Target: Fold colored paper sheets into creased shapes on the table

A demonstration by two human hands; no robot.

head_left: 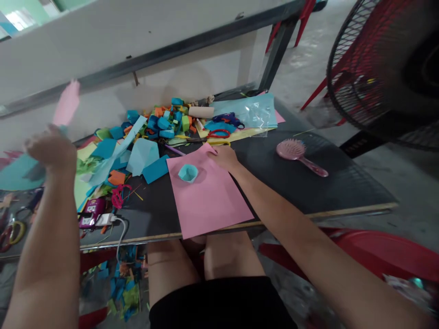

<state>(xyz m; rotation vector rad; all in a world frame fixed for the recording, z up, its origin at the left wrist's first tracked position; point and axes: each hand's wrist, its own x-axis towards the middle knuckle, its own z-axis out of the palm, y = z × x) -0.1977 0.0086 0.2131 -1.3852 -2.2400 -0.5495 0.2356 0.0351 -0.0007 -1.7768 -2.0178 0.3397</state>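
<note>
Head view: your raised left hand (51, 147), curled closed, holds blurred pink paper (68, 104); your right hand (223, 157) pinches a pink sheet (211, 198) bearing a turquoise paper cup (188, 173).

1. The light is dim and flat, with a washed-out bright patch (18, 20) at the upper left.
2. Motion blur smears the left hand (51, 148) and its pink piece (67, 104).
3. Glare flecks the clear plastic wrapper (257, 115) near the table's (346, 189) far right corner.
4. A soft shadow edges the light-blue paper cup (188, 173) on the pink sheet (216, 201).
5. Wide-angle distortion stretches the fan (363, 77) beyond the table's right edge.
</note>
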